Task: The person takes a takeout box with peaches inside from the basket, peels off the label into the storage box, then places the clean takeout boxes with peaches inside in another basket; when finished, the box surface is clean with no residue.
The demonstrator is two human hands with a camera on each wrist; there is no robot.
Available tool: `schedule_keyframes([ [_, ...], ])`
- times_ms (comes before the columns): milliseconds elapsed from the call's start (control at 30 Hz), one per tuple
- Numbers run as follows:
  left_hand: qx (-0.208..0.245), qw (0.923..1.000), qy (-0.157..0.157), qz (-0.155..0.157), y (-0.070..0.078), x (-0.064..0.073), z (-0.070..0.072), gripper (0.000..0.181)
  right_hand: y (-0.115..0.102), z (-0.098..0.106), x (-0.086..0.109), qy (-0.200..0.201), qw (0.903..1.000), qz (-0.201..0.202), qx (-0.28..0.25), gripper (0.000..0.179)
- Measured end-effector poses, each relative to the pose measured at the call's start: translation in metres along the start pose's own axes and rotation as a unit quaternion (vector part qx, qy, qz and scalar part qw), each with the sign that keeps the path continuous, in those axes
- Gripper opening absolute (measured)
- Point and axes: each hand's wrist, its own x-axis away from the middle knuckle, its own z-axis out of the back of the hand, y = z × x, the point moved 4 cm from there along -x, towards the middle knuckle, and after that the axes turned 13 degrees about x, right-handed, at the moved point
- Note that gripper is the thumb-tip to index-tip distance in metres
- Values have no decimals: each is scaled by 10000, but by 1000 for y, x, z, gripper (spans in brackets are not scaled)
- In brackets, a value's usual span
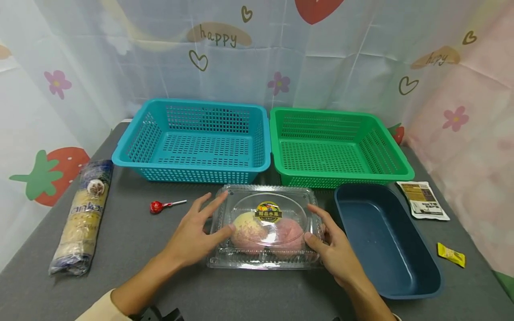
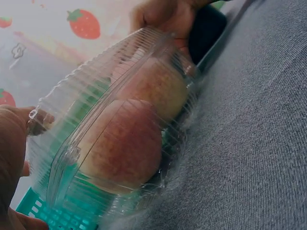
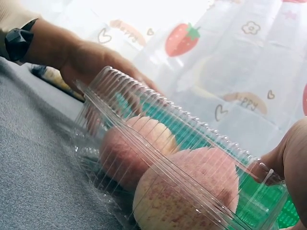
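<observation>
A clear plastic clamshell box (image 1: 265, 261) with a yellow and black label lies closed on the table. Inside sit two peaches, a yellowish-pink one (image 1: 246, 232) on the left and a pinker one (image 1: 290, 235) on the right. My left hand (image 1: 196, 234) rests at the box's left edge, fingers spread and straight, thumb over the lid. At the right edge my right hand (image 1: 331, 247) touches the lid with thumb and forefinger; its other fingers lie along the side. Both wrist views show the peaches (image 2: 122, 146) through the ribbed wall.
Behind stand a blue basket (image 1: 190, 171) and a green basket (image 1: 345, 178). A dark blue tub (image 1: 385, 249) is at the right, beside a white-and-brown packet (image 1: 423, 200) and a yellow wrapped candy (image 1: 451, 255). To the left lie a red lollipop (image 1: 157, 207) and a long bagged roll (image 1: 82, 218).
</observation>
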Motion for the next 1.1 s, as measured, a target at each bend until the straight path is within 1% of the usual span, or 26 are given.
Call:
schedule_keyframes([
  [167,-39,10000,-72,-40,0,-3,-2,72,0,1,0,-10,10000,-18,-28,57],
  [300,107,9998,-122,-140,0,-5,-4,73,0,1,0,-66,9999,-107,-76,57],
  [367,185,9996,-176,-84,0,-6,-6,73,-1,1,0,-88,9998,-155,-94,58],
  [433,332,9991,-256,51,-1,-8,-7,73,-1,1,0,-104,9997,-200,-95,58],
  [533,680,9962,-345,414,-1,-9,-9,73,-2,1,0,-113,9995,-271,-87,58],
  [667,1337,9868,-315,859,-1,-10,-11,72,-4,1,1,-121,9992,-370,-52,59],
  [767,1674,9799,-273,1047,0,-9,-12,71,-7,2,2,-73,9992,-372,82,59],
  [867,1820,9765,-282,1119,1,-9,-13,71,-12,5,4,-56,9980,-370,516,60],
  [933,1833,9762,-293,1120,1,-9,-13,71,-15,9,5,-56,9941,-380,1018,62],
  [1033,1837,9765,-296,1084,1,-9,-12,71,-24,18,6,-65,9826,-401,1815,66],
  [1100,1817,9773,-299,1052,1,-10,-12,72,-32,26,6,-9,9748,-287,2210,67],
])
